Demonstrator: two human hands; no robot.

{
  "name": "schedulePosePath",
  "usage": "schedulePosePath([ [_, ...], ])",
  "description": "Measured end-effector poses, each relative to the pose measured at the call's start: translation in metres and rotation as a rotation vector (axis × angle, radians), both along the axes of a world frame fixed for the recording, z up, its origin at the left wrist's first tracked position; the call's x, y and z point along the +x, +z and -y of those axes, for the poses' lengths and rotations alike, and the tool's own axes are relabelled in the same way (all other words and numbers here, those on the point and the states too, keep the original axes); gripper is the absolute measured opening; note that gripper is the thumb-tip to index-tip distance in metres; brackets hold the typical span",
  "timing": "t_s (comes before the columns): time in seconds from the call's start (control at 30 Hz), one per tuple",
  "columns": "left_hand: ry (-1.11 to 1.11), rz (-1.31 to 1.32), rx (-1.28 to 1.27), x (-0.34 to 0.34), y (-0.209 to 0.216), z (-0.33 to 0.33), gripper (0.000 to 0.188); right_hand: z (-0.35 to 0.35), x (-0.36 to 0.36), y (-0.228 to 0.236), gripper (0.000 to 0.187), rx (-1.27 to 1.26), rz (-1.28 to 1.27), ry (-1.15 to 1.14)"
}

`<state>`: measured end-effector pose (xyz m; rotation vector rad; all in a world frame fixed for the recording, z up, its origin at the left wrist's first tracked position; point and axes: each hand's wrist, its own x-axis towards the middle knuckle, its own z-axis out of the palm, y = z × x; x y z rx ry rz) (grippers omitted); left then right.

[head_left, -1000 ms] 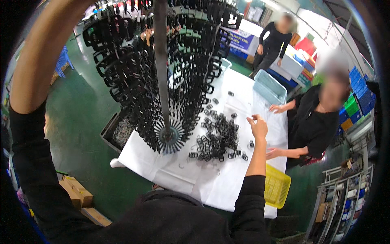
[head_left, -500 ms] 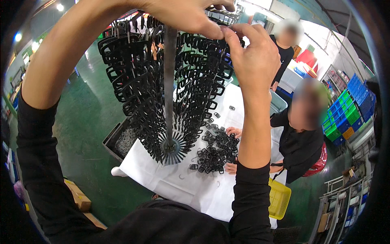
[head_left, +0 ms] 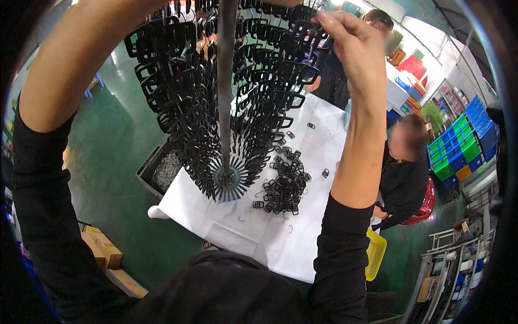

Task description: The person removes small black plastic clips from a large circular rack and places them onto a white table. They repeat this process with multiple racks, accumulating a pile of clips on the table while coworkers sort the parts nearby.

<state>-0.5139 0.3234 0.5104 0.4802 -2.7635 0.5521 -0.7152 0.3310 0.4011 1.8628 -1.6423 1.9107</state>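
Observation:
A tall rack (head_left: 227, 102) with a metal centre post stands in front of me, hung all round with tiers of black buckle-like frames on wires. At its upper right side, my right hand (head_left: 360, 48) is closed, thumb and fingers pinching a black buckle (head_left: 319, 33). My left arm reaches over the top left of the rack; only a sliver of my left hand (head_left: 281, 2) shows at the upper edge, its fingers cut off. A pile of loose black buckles (head_left: 286, 186) lies on the white-covered table (head_left: 243, 237), right of the rack's base.
A dark crate of small metal pieces (head_left: 167, 173) sits left of the table. Two people stand or sit beyond its right side. A yellow basket (head_left: 375, 254) is at the right edge, cardboard boxes (head_left: 102, 248) lower left, green and blue crates (head_left: 458, 148) far right.
My hands have moved apart: the right went right, the left up, mostly out of view. The seated person's hands have left the buckle pile, and that person has shifted right.

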Motion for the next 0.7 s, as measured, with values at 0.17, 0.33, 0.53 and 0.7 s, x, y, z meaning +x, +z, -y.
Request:
schedulePosePath([
  [0.17,-0.096,-0.012,0.051,0.012,0.002,0.008,0.04,-0.036,-0.06,-0.018,0.034,0.016,0.005,-0.206],
  [0.33,-0.15,-0.132,0.045,0.018,-0.006,0.019,0.043,-0.055,-0.164,-0.1,0.03,0.2,-0.175,-0.504],
  [0.53,-0.37,-0.1,-0.032,0.026,-0.011,0.029,0.041,-0.062,-0.198,-0.276,0.038,0.619,-0.244,-0.726],
  [0.7,-0.331,-0.088,-0.06,0.026,-0.013,0.039,0.037,-0.041,-0.134,-0.217,0.035,0.401,-0.298,-0.763],
])
